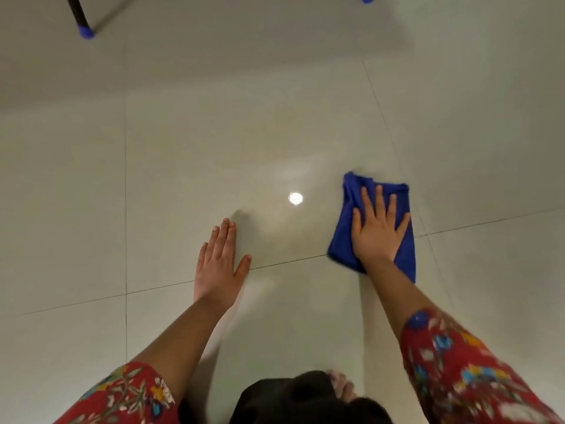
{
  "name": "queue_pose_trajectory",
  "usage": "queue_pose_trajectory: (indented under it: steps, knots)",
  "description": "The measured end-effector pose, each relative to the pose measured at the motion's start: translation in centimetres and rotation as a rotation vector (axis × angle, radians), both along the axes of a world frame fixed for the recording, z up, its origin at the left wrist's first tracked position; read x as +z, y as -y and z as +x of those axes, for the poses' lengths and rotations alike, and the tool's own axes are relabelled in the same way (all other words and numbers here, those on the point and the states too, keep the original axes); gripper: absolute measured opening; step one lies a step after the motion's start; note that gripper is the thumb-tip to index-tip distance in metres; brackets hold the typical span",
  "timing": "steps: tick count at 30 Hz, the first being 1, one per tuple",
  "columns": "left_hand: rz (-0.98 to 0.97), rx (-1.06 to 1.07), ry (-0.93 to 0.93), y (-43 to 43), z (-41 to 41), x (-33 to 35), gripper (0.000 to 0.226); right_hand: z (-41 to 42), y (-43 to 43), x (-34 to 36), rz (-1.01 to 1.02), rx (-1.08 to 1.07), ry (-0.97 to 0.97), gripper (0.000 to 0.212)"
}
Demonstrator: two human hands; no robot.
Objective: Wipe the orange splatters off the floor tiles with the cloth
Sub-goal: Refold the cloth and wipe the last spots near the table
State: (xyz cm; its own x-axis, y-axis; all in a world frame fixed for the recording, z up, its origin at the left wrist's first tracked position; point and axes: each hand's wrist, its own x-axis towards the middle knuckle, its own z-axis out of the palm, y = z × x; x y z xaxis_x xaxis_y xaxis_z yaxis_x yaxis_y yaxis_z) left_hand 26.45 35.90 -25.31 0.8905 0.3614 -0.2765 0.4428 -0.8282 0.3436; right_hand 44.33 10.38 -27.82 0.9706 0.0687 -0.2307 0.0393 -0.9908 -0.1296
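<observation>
Illumination is moderate and warm, from an overhead source reflected as a small round white glare spot on the glossy pale floor tiles, ringed by a soft halo. The upper frame falls off into grey shade. A faint shadow lies beyond the fingertips of the bare left hand — diffuse, not hard-edged. Grout lines bow toward the borders, showing wide-angle distortion. Sharpness is soft overall; the red floral sleeves and the blue-capped black furniture leg at the edges are blurred.
</observation>
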Motion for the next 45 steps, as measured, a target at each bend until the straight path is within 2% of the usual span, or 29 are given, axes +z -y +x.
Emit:
queue_pose_trajectory:
  steps: [3,5,7,9,11,12,15,17,21,24,28,31,33,35,37,40,43,45]
  knots:
    - [-0.026,0.056,0.035,-0.6,-0.2,0.4,0.068,3.6,-5.7,0.1,0.016,-0.002,0.001,0.058]
    - [-0.034,0.120,0.052,-1.0,-0.5,0.7,0.068,1.7,-11.1,0.0,0.050,0.215,0.042,0.058]
    - [-0.038,0.164,0.062,-1.5,-0.8,0.6,0.068,-3.7,-14.7,0.1,0.096,0.514,0.063,0.058]
    - [-0.047,0.209,0.084,-2.4,-1.2,0.7,0.067,-9.0,-15.1,0.3,0.115,0.762,0.030,0.057]
    - [-0.053,0.244,0.081,-3.5,-2.0,0.6,0.067,-9.5,-13.7,0.0,0.138,0.857,0.025,0.058]
    - [-0.042,0.240,0.080,-3.7,-2.5,0.5,0.066,-8.3,-12.5,-0.3,0.113,0.787,0.041,0.059]
    - [-0.042,0.251,0.099,-4.2,-3.0,0.6,0.065,-1.9,-10.3,-0.6,0.030,0.290,0.085,0.061]
    - [-0.052,0.282,0.120,-4.6,-2.5,0.6,0.064,3.0,-10.6,-0.1,0.025,0.042,0.046,0.059]
    - [-0.083,0.316,0.098,-6.5,-1.1,0.5,0.063,9.8,-16.7,0.5,0.076,-0.072,0.013,0.059]
    - [-0.063,0.349,0.057,-8.5,-0.6,0.3,0.065,10.9,-24.1,0.3,0.075,0.103,0.007,0.058]
    - [-0.004,0.308,0.035,-11.0,-0.8,0.3,0.067,5.4,-31.4,0.4,0.088,0.584,0.030,0.055]
    - [0.041,0.217,0.024,-12.2,-0.5,1.2,0.064,0.2,-30.2,-0.3,0.148,0.856,0.040,0.052]
    - [0.054,0.153,0.005,-12.7,0.2,1.9,0.061,-0.9,-26.8,-0.7,0.274,0.868,0.030,0.050]
    - [0.032,0.148,0.001,-12.2,0.7,2.6,0.056,-1.7,-22.5,-1.0,0.320,0.774,0.027,0.050]
    - [-0.068,0.232,0.006,-10.6,1.3,3.4,0.048,-3.0,-17.7,-0.5,0.340,0.613,0.041,0.047]
    - [-0.288,0.384,-0.043,-7.7,2.8,4.6,0.040,-5.5,-13.4,2.0,0.595,0.225,-0.070,0.032]
    - [-0.396,0.332,-0.140,-6.2,5.4,5.9,0.034,-5.5,-13.2,5.3,1.109,-0.275,-0.395,0.025]
    - [-0.464,0.307,-0.179,-5.3,7.0,7.3,0.026,-4.3,-13.4,7.1,1.535,-0.645,-0.789,0.033]
